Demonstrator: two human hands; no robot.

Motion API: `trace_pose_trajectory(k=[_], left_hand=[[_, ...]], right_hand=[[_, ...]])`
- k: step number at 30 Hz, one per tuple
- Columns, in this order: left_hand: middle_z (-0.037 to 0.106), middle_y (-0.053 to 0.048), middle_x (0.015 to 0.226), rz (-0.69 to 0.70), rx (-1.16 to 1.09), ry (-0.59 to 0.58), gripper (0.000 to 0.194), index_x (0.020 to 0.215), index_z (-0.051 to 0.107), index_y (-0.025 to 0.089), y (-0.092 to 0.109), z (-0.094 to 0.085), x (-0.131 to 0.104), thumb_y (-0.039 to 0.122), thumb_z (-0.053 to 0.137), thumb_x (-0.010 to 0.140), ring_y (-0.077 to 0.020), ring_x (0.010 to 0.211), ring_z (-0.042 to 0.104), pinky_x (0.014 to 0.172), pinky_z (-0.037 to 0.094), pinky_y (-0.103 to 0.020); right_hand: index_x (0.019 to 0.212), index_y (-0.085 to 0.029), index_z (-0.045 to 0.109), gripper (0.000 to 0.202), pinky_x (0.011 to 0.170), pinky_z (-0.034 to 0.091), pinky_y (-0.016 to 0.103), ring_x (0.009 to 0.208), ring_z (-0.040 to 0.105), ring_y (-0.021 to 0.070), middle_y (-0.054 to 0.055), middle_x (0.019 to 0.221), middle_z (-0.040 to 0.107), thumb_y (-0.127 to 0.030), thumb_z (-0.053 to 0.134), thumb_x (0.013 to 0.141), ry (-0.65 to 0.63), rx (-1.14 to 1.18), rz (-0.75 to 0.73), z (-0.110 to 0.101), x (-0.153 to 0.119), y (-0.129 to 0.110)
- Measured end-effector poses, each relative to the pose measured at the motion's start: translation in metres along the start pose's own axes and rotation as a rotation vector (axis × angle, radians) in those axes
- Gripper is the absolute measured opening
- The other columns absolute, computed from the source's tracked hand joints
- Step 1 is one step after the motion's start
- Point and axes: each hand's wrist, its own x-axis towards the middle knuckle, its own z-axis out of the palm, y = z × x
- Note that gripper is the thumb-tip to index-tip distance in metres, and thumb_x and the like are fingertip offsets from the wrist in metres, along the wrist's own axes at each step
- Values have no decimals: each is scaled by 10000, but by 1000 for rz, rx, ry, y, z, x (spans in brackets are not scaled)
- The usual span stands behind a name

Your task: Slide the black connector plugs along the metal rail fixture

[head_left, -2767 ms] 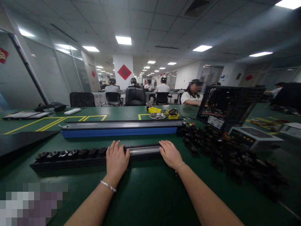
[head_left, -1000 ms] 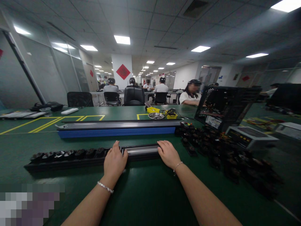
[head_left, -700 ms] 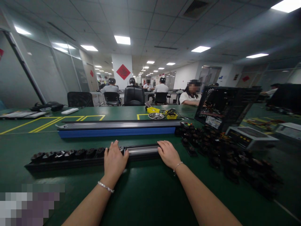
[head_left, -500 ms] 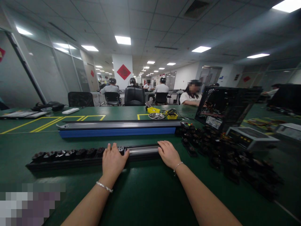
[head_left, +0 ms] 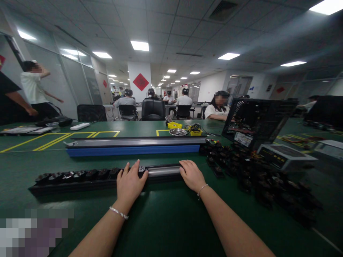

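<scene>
Head view: silver-topped module (head_left: 142,170) has edged right near centre beside the left hand (head_left: 130,182), fingers spread, leaving slightly less bare strip (head_left: 164,172) on the black rail (head_left: 80,187); right hand (head_left: 193,175) covers its right end, can't tell if gripping.

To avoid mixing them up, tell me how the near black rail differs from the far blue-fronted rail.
The near black rail bears a row of black parts on its left; the far blue-fronted rail shows bare silver on top. The left hand and right hand rest on the near rail; neither touches the far one. Both rails lie crosswise on the green table.
</scene>
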Motion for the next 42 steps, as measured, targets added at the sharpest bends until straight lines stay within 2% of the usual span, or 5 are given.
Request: trace_pose_trajectory(k=[4, 15, 22, 32, 42], left_hand=[[519, -171, 1264, -16, 49, 6, 680, 1254, 463, 75, 0, 4, -1, 554, 373, 780, -291, 1272, 334, 1000, 280, -437], [477, -111, 1321, 145, 35, -56, 640, 1252, 479, 137, 6, 5, -6, 566, 271, 825, -256, 1261, 364, 1013, 279, -425], [470, -119, 1326, 189, 48, -71, 652, 1263, 466, 111, 8, 7, -7, 558, 264, 833, -276, 1260, 359, 1013, 284, -425], [464, -113, 1332, 290, 53, -66, 595, 1245, 495, 159, 15, 4, -12, 539, 278, 842, -314, 1253, 359, 994, 317, -452], [534, -145, 1255, 325, -57, -78, 511, 1115, 576, 93, 17, 3, -9, 444, 299, 866, -263, 1202, 442, 999, 350, -427]], right_hand=[[1193, -154, 545, 415, 1013, 307, 361, 1167, 414, 200, 72, 1207, 558, -301, 311, 884, 1, -4, -7, 1, 0, 0], [1195, -145, 547, 426, 1018, 308, 360, 1163, 413, 211, 66, 1208, 558, -305, 306, 883, 9, 4, -7, 0, 0, 0], [1195, -130, 545, 430, 1023, 301, 346, 1166, 407, 207, 71, 1208, 557, -306, 305, 885, 4, 5, 2, -2, -1, -1], [1175, -135, 559, 408, 1008, 315, 368, 1142, 435, 209, 82, 1181, 573, -289, 322, 881, 52, -6, -34, 2, -1, 1], [1183, -129, 555, 413, 1017, 309, 355, 1149, 426, 203, 80, 1189, 569, -289, 323, 881, 30, -4, -21, 1, 0, 1]])
